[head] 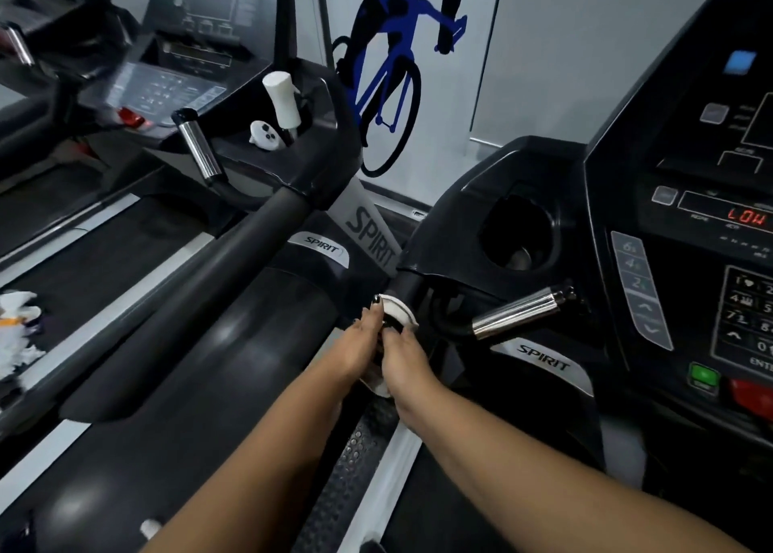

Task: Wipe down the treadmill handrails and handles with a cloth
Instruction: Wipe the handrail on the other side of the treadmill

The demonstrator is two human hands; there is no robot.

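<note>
**Head view.** The step in hand is judged to be wiping the left handrail (pixel 405 286) of the right-hand treadmill. The work is at the rail's far end, just short of the console housing.

- **Cloth:** The white cloth (pixel 397 313) is wrapped round the rail at that spot. A further fold shows at the near side of the hands.
- **Left hand:** The left hand (pixel 367 337) lies on the left side of the rail. Its fingers curl over the cloth, with dark-nailed fingertips at the cloth's far edge.
- **Right hand:** The right hand (pixel 405 360) touches the left hand on the rail's right side. Its fingers close down onto the same cloth.
- **Grip:** Both hands are clamped on cloth and rail together, with no gap visible between fingers and fabric. The thumbs are hidden.

**Judgement.** Rail work is under way. The chrome handle (pixel 518 312), near and to the right of the hands, has no cloth on it. The next move calls for keeping the wrap tight while drawing the cloth along the rail. Reaching the chrome handle would mean loosening the grip and carrying the cloth right.

**Elsewhere.** A spray bottle (pixel 281 100) stands upright in the cup holder of the neighbouring treadmill, far left. The console (pixel 711 217) at right shows "LOW".
</note>
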